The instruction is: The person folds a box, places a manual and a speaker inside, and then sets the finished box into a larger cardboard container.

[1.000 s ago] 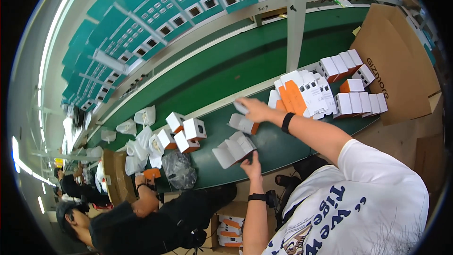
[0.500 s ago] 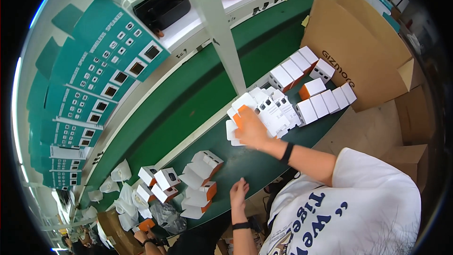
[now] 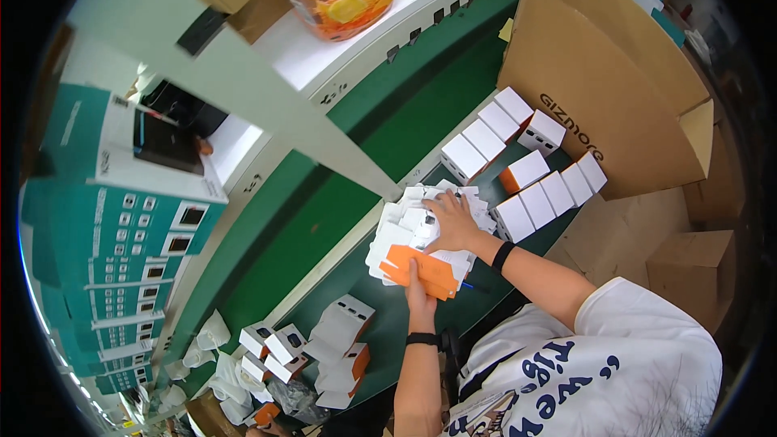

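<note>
In front of me on the green table lies a loose pile of flattened white cartons [image 3: 390, 231]. My left hand [image 3: 418, 285] is closed on the edge of a flat carton [image 3: 429, 269] whose orange side faces up, at the near side of the pile. Its thumb lies on the orange face and the other fingers are hidden beneath. My right hand [image 3: 456, 225] rests on the pile just beyond, fingers spread over the white cartons. Whether it pinches a single one cannot be made out.
Assembled white-and-orange boxes [image 3: 541, 201] stand in rows to the right, beside a large brown carton [image 3: 599, 73]. Part-folded boxes [image 3: 344, 332] and closed boxes [image 3: 285, 344] sit at the left. A white post [image 3: 324, 142] rises behind the pile; teal boxes [image 3: 121, 251] stand far left.
My left hand has risen from the table's near edge and taken hold of the orange-faced carton. My right hand has moved slightly right on the pile, fingers now spread. The view has shifted.
</note>
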`<state>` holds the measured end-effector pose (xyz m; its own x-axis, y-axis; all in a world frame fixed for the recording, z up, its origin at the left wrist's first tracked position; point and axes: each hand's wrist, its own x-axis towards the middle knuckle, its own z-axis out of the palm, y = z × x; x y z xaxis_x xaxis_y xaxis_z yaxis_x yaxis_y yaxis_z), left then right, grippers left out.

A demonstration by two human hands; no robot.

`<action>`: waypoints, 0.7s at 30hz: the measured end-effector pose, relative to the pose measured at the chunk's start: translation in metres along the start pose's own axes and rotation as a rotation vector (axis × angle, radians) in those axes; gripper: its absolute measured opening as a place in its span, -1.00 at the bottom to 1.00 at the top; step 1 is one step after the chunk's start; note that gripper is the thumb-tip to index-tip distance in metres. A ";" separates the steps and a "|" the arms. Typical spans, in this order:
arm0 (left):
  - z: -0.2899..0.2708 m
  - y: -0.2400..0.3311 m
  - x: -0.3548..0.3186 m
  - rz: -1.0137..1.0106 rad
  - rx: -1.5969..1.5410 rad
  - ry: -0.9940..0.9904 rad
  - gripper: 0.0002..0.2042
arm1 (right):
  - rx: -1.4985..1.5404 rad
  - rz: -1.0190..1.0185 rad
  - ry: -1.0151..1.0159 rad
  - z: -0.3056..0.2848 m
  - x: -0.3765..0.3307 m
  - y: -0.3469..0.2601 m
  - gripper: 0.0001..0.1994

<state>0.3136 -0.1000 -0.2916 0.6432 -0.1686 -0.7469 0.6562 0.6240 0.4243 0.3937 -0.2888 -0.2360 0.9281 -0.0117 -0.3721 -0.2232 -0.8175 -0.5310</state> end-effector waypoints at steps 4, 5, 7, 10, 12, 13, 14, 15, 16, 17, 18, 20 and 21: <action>0.001 -0.006 -0.004 0.044 -0.006 0.044 -0.44 | 0.025 -0.022 0.030 -0.008 0.026 0.010 0.35; 0.003 -0.006 -0.001 0.039 -0.003 0.046 -0.44 | 0.027 0.031 -0.013 -0.011 0.033 0.012 0.36; 0.002 -0.004 0.002 0.040 -0.028 0.063 -0.43 | 0.015 0.037 -0.073 -0.021 0.042 0.003 0.37; 0.004 0.000 0.006 0.048 -0.143 0.020 -0.42 | -0.019 0.060 -0.170 -0.031 0.049 -0.002 0.38; 0.006 -0.001 0.010 0.058 -0.158 0.044 -0.42 | -0.074 0.103 -0.234 -0.031 0.052 -0.003 0.37; 0.005 -0.001 0.011 0.069 -0.169 0.068 -0.42 | -0.078 0.102 -0.234 -0.029 0.052 -0.003 0.37; 0.001 0.000 0.010 0.071 -0.173 0.068 -0.42 | -0.087 0.112 -0.251 -0.026 0.052 -0.005 0.36; 0.001 0.002 0.010 0.069 -0.160 0.065 -0.41 | -0.097 0.127 -0.266 -0.024 0.053 -0.003 0.35; 0.001 0.003 0.009 0.067 -0.146 0.063 -0.41 | -0.102 0.129 -0.266 -0.024 0.054 0.002 0.35; 0.003 0.003 0.009 0.064 -0.149 0.060 -0.41 | -0.019 0.158 -0.307 -0.026 0.056 0.009 0.32; 0.002 0.004 0.008 0.078 -0.149 0.054 -0.41 | 0.065 0.182 -0.354 -0.029 0.057 0.010 0.29; 0.002 0.006 0.006 0.091 -0.151 0.049 -0.40 | 0.166 0.145 -0.386 -0.036 0.061 0.012 0.26; 0.000 0.008 0.005 0.088 -0.152 0.060 -0.41 | 0.269 0.104 -0.417 -0.041 0.059 0.007 0.22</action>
<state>0.3223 -0.0960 -0.2924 0.6681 -0.0649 -0.7413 0.5282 0.7431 0.4109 0.4594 -0.3186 -0.2310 0.7108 0.1908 -0.6770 -0.4281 -0.6463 -0.6317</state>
